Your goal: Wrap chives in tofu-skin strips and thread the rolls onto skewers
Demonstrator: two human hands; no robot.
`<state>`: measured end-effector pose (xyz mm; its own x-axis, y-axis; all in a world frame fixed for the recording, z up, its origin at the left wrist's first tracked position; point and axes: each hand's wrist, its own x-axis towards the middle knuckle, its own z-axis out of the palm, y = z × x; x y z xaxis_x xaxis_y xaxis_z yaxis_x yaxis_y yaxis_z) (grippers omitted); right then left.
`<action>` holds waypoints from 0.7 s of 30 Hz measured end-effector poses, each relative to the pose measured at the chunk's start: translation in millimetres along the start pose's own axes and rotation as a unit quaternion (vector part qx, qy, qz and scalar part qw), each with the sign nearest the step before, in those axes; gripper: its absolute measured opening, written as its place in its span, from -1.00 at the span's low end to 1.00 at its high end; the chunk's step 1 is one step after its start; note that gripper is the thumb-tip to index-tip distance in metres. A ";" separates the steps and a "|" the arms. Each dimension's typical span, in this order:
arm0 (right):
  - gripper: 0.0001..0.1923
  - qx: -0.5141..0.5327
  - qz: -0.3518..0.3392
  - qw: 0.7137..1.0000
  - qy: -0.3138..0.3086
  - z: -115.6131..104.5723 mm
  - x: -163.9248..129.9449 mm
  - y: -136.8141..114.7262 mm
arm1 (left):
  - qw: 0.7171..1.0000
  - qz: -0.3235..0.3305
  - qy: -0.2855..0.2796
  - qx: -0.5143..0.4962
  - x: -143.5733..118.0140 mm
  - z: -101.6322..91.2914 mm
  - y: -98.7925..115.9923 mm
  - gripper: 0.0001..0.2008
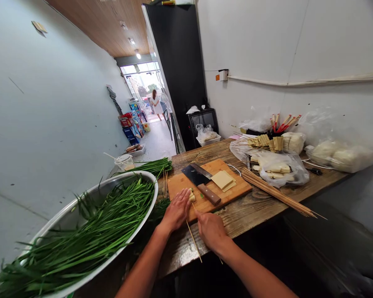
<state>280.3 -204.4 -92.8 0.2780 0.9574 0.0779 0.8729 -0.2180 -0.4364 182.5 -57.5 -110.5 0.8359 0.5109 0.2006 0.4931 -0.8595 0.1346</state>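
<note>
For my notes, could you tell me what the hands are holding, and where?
The right hand grips a bamboo skewer mid-shaft; the left hand presses on tofu pieces.

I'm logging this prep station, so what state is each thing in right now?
left hand: flat, pressing tofu pieces
right hand: closed on skewer
cleaver: lying unheld on cutting board
tofu slices: stacked, uncut
chives: heaped in metal basin
skewer bundle: loose on table

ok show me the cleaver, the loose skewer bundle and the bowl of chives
cleaver [195, 175], head view, on the dark blade
skewer bundle [276, 192], head view, mid-length of the sticks
bowl of chives [65, 215], head view, on the bare metal inner wall
</note>
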 end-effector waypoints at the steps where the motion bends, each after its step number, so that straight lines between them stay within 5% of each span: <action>1: -0.68 0.000 -0.002 1.000 -0.002 -0.1 0.4 0.2 | 1.000 0.000 -0.001 0.003 -0.2 0.8 -0.9 -0.52; 21: -0.69 -0.056 -0.020 0.998 -0.006 1.4 18.0 -6.2 | 1.000 -0.007 -0.021 0.005 0.4 1.7 -1.0 -0.52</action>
<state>279.3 -185.5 -89.9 0.2379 0.9677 0.0829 0.9228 -0.1986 -0.3301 182.7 -56.4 -112.2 0.8384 0.5218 0.1577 0.5066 -0.8526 0.1281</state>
